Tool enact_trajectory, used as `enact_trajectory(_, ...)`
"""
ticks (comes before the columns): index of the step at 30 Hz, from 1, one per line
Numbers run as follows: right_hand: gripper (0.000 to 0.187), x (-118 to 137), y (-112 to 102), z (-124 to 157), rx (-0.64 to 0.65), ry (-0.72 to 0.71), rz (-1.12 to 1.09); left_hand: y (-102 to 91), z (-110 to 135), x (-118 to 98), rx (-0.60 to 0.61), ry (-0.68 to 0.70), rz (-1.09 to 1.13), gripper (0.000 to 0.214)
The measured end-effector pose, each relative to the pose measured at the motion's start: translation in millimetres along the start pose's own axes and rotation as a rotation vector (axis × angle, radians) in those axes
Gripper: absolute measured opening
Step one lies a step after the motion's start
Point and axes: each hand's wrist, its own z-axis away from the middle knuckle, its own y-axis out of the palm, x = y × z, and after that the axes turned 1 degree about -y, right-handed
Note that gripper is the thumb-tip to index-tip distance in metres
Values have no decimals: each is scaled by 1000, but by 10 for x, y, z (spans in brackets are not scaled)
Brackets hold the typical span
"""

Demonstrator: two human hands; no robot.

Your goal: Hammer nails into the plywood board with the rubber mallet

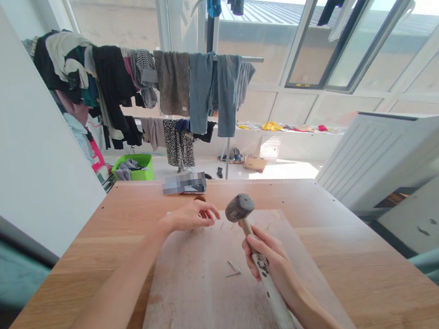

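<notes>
A whitish wooden board (200,310) lies on the table in front of me. At its far edge my left hand (194,215) is bent down with thumb and fingers pinched around a thin nail (217,219). My right hand (267,251) wraps around the upper handle of a hammer (240,207), whose thick dark head is raised over the board to the right of my left hand. Several nails stand in a row along the far part of the board, partly behind the hammer. Two loose nails (232,268) lie mid-board, left of my right hand.
The wooden table (360,253) extends around the board. A small box (184,184), partly blurred, sits at the far edge, with a round brown object (200,198) nearer. Beyond are hanging clothes (174,83), a green basket (145,167) and a white ridged appliance (391,155).
</notes>
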Motion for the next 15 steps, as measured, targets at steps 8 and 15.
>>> enact_trajectory(8,28,-34,0,17,7,20,-22,3,-4,1,-21,11,-4,20)
enact_trajectory(15,31,-42,33,4,11,29,-33,14,-10,39,-37,47,26,19)
